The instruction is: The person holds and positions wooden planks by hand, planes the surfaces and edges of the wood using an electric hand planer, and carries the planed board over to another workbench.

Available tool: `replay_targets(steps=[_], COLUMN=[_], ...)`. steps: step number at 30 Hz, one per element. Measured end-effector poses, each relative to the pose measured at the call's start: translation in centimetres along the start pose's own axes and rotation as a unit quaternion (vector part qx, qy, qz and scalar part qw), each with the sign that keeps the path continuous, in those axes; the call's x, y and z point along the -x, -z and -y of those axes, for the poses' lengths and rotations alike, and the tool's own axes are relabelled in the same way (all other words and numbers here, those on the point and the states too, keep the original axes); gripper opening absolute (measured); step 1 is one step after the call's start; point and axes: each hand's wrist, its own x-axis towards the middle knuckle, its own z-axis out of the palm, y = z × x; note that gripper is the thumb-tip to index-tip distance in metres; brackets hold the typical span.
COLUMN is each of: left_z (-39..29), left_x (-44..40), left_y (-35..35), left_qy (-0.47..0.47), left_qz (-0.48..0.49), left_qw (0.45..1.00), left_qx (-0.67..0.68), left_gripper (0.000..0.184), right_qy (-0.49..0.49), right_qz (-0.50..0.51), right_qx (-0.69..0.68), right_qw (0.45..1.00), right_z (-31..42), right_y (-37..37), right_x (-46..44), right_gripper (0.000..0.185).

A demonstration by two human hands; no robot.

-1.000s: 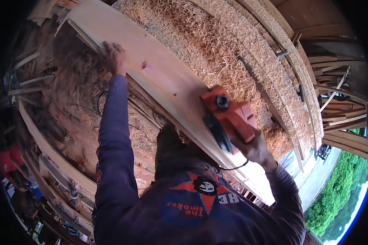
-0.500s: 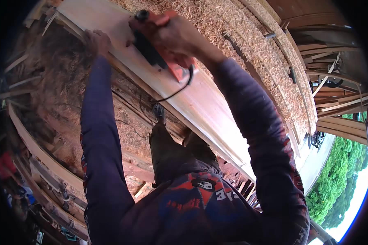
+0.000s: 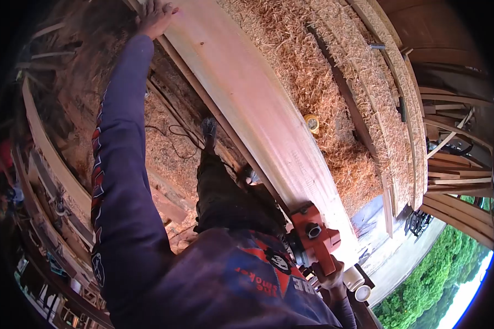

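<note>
A long pale wooden board (image 3: 258, 109) runs diagonally from the top toward the lower right. My left hand (image 3: 155, 17) lies on its far end, fingers spread over the edge. Close to my body, an orange-red electric hand planer (image 3: 314, 236) sits on the near end of the board. The fingers of my right hand (image 3: 333, 276) are wrapped around the planer's rear handle, partly hidden by the tool.
Wood shavings (image 3: 280, 49) lie thick beyond the board. A small round yellow object (image 3: 312, 123) rests by its far edge. Pale cylindrical containers (image 3: 358, 284) stand near my right hand. A dark cord (image 3: 184, 131) trails near my foot. Stacked planks (image 3: 458, 181) are at the right.
My right hand has drawn the planer along the board from its far part to the near end. My left hand has shifted farther up the board.
</note>
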Motion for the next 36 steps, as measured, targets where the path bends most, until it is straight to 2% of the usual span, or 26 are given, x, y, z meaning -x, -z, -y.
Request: replay_targets(steps=[1,4,5,6,8,10,12,13,14,15,16,17,18,19,20,21,24,25,26,29,31,33,34,36], left_z=[0.3,-0.7,-0.8,-0.7,-0.9,-2.1,-2.8,2.2,3.1,3.6,4.2,6.4,9.6,12.3,13.0,13.6,14.8,15.0,15.2,15.0,13.2,8.0,4.7,0.5], left_x=[0.0,0.5,0.5,0.8,1.1,2.4,3.7,1.1,1.8,3.3,3.9,5.0,6.8,8.8,11.5,14.3,20.8,22.3,23.3,23.5,22.3,21.3,20.9,19.7], left_y=[0.0,0.4,0.2,-0.2,-0.2,3.7,8.7,1.9,2.4,4.1,5.0,2.1,-0.1,-1.7,-2.6,-3.3,-5.4,-6.0,-6.3,-6.4,-4.2,2.0,5.4,5.1], left_qy=[-0.028,-0.020,-0.018,-0.013,-0.059,-0.052,-0.044,-0.159,-0.154,-0.038,0.081,0.026,0.032,0.036,0.049,0.062,0.178,0.218,0.253,0.299,0.275,0.238,0.231,0.126], left_qz=[0.100,0.054,0.032,0.031,-0.068,-0.043,0.074,-0.047,-0.047,-0.084,-0.113,-0.118,-0.146,-0.171,-0.183,-0.195,-0.180,-0.172,-0.169,-0.172,-0.191,-0.205,-0.188,-0.215], left_qw=[0.993,0.998,0.999,0.999,0.996,0.998,0.996,0.985,0.986,0.965,0.847,0.808,0.870,0.919,0.920,0.921,0.897,0.884,0.872,0.843,0.847,0.867,0.841,0.906], left_qx=[-0.049,-0.024,-0.009,-0.008,-0.003,0.008,0.030,-0.050,-0.046,0.247,0.514,0.577,0.469,0.354,0.342,0.331,0.364,0.376,0.385,0.414,0.413,0.388,0.452,0.342], left_gripper=[0.073,0.063,0.059,0.059,0.057,0.056,0.055,0.047,0.047,0.044,0.041,0.057,0.054,0.052,0.055,0.058,0.055,0.054,0.053,0.050,0.049,0.046,0.044,0.046], right_qy=[0.117,0.175,0.038,0.058,0.086,0.016,0.047,0.076,0.105,0.121,0.157,0.194,0.251,0.318,0.382,0.334,0.466,0.236,0.156,0.122,0.110,0.111,0.105,0.138], right_qz=[0.039,0.031,0.022,0.030,0.045,0.039,0.046,0.053,0.061,0.065,0.067,0.067,0.065,0.004,-0.058,-0.043,-0.086,-0.029,-0.024,0.001,0.014,0.029,0.039,0.065], right_qx=[0.101,0.108,-0.019,-0.003,0.008,-0.055,-0.044,-0.035,-0.025,-0.046,-0.016,0.012,0.091,0.111,0.130,0.054,0.211,-0.053,-0.107,-0.121,-0.135,-0.141,-0.148,-0.126], right_qw=[0.987,0.978,0.999,0.998,0.995,0.998,0.997,0.995,0.992,0.990,0.985,0.979,0.962,0.942,0.913,0.940,0.855,0.970,0.982,0.985,0.985,0.983,0.983,0.980], right_z=[-0.7,0.2,1.2,2.1,5.6,9.5,12.3,13.5,14.6,15.6,16.9,18.1,19.9,21.4,23.0,24.8,29.1,32.9,34.3,33.0,31.0,28.0,26.0,20.4], right_y=[0.9,1.6,1.3,1.4,2.1,2.1,2.2,2.2,2.1,1.8,1.7,1.5,1.5,1.1,0.6,0.0,-0.9,-1.4,-1.6,-2.0,-1.6,-1.0,-0.9,0.2], right_x=[-0.1,-4.6,-6.2,-8.4,-14.0,-19.7,-25.0,-27.5,-30.0,-32.3,-34.7,-37.1,-39.8,-42.9,-46.1,-49.0,-59.9,-61.8,-63.9,-66.4,-64.4,-60.1,-57.2,-48.0], right_gripper=[0.018,0.018,0.018,0.019,0.020,0.019,0.017,0.016,0.015,0.015,0.017,0.018,0.021,0.031,0.044,0.031,0.033,0.019,0.018,0.016,0.014,0.013,0.012,0.011])
